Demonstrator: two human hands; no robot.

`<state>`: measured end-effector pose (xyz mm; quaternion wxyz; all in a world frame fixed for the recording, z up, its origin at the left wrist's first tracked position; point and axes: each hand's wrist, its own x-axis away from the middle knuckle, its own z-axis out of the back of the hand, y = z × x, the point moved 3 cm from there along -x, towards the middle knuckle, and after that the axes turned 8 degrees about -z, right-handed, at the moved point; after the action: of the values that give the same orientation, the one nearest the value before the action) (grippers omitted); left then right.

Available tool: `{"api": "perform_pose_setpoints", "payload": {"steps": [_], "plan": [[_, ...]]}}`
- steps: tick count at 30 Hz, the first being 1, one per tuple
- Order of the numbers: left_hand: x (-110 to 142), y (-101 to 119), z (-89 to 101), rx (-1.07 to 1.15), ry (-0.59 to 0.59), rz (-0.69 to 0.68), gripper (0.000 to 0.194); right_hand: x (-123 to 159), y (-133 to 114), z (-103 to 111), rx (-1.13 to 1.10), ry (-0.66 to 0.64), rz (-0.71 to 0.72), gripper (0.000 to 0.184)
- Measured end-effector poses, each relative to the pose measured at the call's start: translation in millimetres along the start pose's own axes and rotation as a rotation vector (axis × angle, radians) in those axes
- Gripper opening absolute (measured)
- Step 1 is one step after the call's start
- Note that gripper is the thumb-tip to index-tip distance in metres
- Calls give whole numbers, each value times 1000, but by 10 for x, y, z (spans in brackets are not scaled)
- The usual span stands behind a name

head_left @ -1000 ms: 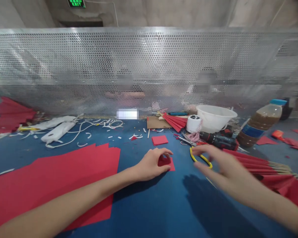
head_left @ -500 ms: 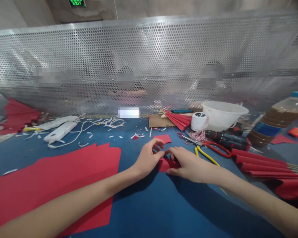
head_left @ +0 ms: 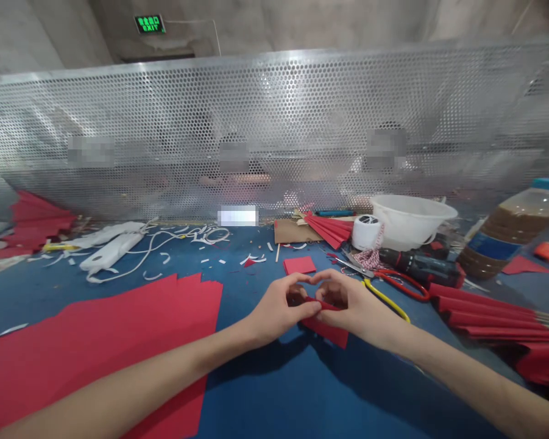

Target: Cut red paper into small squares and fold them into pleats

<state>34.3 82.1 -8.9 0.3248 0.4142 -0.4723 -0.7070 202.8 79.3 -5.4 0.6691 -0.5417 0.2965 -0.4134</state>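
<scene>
Both hands meet over a small piece of red paper in front of me. My left hand pinches its upper left part between thumb and fingers. From the other side my right hand grips the same paper, thumb tip close to the left thumb. The paper's lower part shows below the thumbs; its upper part is hidden by the fingers. Just beyond the hands lies a small stack of red paper squares. Large red sheets lie under and beside my left forearm.
Scissors with red handles, yellow-handled pliers, a thread spool, a power drill, a white bowl and a bottle stand right. Pleated red paper lies nearer. A power strip sits left, before a perforated metal screen.
My hands have come together, thumbs nearly touching, with the paper now held between them and tilted, its lower edge showing farther right. The view has tipped up slightly.
</scene>
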Motion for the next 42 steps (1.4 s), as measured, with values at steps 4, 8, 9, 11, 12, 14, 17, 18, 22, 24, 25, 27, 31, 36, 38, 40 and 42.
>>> {"api": "perform_pose_setpoints", "payload": {"steps": [4,8,9,11,12,14,17,18,22,24,25,27,31,36,38,40,42], "plan": [[-2,-66,56,8,92,54,20,-9,89,4,-80,83,-28,26],[20,-79,125,-7,216,63,20,5,142,-19,-138,58,-129,27],[27,-75,129,10,218,68,22,8,142,-21,-142,64,-129,27],[37,-63,109,53,147,88,24,14,137,-22,-144,78,-126,26],[43,-55,90,68,94,97,23,17,135,-23,-143,78,-126,26],[55,-39,61,62,27,106,19,26,128,-28,-144,63,-117,28],[74,-16,45,17,44,99,15,31,120,-33,-210,26,-91,35],[82,-4,39,5,51,92,17,29,124,-33,-253,19,-98,40],[119,73,20,-62,54,16,27,7,140,-30,-300,8,-155,50],[135,96,27,-62,68,-12,29,2,123,-31,-237,7,-137,42],[138,95,35,-34,79,-12,30,4,114,-30,-211,13,-125,40],[131,66,57,65,102,18,31,11,106,-26,-188,39,-122,38],[74,-16,91,168,141,108,30,24,111,-25,-201,52,-106,40],[43,-22,104,104,228,78,24,26,132,-57,-128,1,-86,35],[52,-17,103,92,244,68,25,31,139,-81,-71,-39,-93,32],[61,-16,104,96,240,59,27,39,135,-95,-48,-68,-82,30],[64,-22,103,124,214,54,30,47,125,-98,-50,-85,-61,30]]}}
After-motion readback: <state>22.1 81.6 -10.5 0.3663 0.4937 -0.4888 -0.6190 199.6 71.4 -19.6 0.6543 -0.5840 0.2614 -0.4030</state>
